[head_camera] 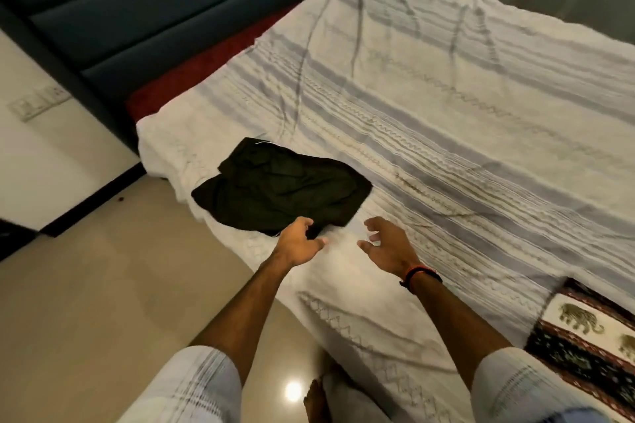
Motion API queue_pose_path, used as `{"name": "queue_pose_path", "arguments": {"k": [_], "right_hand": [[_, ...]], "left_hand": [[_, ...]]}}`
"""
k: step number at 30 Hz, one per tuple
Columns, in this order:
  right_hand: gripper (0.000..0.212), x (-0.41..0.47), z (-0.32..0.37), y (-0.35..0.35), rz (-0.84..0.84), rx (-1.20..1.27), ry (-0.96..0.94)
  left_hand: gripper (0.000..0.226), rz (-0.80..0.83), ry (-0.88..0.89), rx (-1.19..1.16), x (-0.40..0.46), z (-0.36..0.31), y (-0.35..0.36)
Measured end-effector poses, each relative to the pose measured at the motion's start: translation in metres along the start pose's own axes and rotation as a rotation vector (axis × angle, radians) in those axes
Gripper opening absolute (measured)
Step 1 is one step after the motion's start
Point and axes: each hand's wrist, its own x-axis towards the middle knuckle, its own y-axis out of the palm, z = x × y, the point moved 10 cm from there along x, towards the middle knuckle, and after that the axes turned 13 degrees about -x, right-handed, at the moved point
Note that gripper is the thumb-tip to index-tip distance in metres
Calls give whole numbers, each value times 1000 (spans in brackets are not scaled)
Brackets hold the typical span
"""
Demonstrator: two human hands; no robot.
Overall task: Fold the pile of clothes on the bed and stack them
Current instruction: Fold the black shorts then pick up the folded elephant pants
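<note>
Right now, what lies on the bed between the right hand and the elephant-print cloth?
Head view: nothing lies there. Only striped bedsheet runs from the right hand to the elephant-print cloth. The black garment lies on the other side, by the left hand.

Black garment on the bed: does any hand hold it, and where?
The left hand touches the black garment at its near edge; a grip cannot be told. The right hand holds nothing.

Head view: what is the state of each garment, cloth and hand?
black garment: roughly folded, lying near the bed's corner
left hand: fingers loosely curled at the garment's near edge, grip unclear
right hand: open, holding nothing
elephant-print cloth: flat on the bed
striped bedspread: spread, wrinkled
</note>
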Motion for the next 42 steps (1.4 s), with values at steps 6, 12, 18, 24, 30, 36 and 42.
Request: {"name": "queue_pose_path", "arguments": {"k": [6, 12, 18, 24, 30, 36, 42], "right_hand": [[50, 76, 60, 21, 111, 5, -81], [49, 140, 109, 38, 191, -20, -123], [47, 224, 164, 75, 257, -105, -161], [47, 283, 211, 110, 322, -177, -176], [47, 363, 261, 170, 384, -210, -177], [52, 435, 284, 238, 403, -308, -212], [77, 448, 290, 265, 452, -391, -247]], "left_hand": [[61, -111, -113, -55, 38, 23, -70], [56, -176, -191, -106, 76, 44, -122], [55, -185, -277, -182, 139, 82, -177], [53, -175, -336, -252, 198, 114, -219], [53, -176, -381, -330, 280, 152, -263], [52, -266, -424, -386, 358, 190, -280], [66, -233, -465, -440, 373, 196, -268]]}}
